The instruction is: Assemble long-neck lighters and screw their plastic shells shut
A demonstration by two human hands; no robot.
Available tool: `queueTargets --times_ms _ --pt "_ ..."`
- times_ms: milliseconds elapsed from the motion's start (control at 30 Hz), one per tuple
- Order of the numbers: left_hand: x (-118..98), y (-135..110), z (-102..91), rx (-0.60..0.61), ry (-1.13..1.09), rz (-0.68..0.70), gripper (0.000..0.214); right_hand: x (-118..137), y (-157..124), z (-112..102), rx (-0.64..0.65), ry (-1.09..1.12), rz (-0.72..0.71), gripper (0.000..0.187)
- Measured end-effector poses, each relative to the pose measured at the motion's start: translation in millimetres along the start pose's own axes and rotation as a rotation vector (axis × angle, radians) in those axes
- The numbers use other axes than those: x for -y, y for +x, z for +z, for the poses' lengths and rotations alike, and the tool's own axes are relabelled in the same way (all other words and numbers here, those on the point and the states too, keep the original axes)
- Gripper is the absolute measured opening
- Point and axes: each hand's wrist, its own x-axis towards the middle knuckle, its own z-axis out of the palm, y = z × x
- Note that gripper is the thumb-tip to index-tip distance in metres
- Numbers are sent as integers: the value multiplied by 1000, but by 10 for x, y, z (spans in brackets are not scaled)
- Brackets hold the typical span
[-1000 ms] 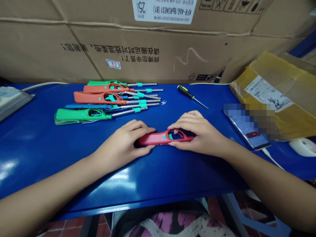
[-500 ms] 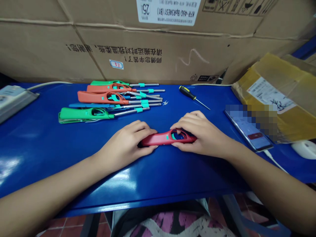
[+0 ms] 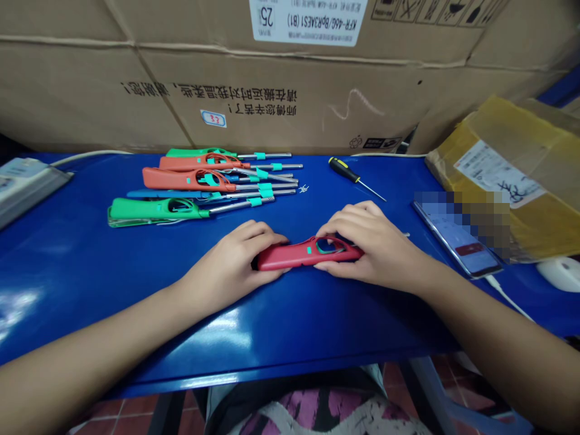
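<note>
Upside down on the cardboard carton at the back, a white label reads "KFR-46G/BpR3AES1 (B1)" and "25", while a small blue-edged sticker seems to say "33". The left hand grips the butt of a red stick lighter and the right hand pinches its trigger-guard end, holding it crosswise, with a stretch of blue counter between it and the near edge. Behind lie more stick lighters at left and a black-and-yellow screwdriver; at right a yellow-taped package bears a scrawled-over shipping label
</note>
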Motion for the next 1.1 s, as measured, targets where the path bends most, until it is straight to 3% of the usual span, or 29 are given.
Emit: queueTargets --times_ms 233,467,567,700,833,1000,1100 --pt "-27 41 -21 -33 20 -83 52 -21 13 -10 -106 -1 97 32" --pt "-23 60 -85 -60 22 -116 38 -57 -5 67 -87 19 176 36" --pt "-10 72 -110 -102 27 -209 35 -93 -7 104 -209 79 277 53" --pt "2 83 -138 -139 109 -249 37 -103 -1 74 -318 74 297 33" --pt "44 81 -113 -102 188 -241 41 -49 0 4 -267 8 241 25" --pt "116 76 -76 -87 278 -243 39 17 -20 -17 -28 67 139 6" --pt "103 78 -77 -95 314 -229 41 11 -32 -2 36 35 124 4"
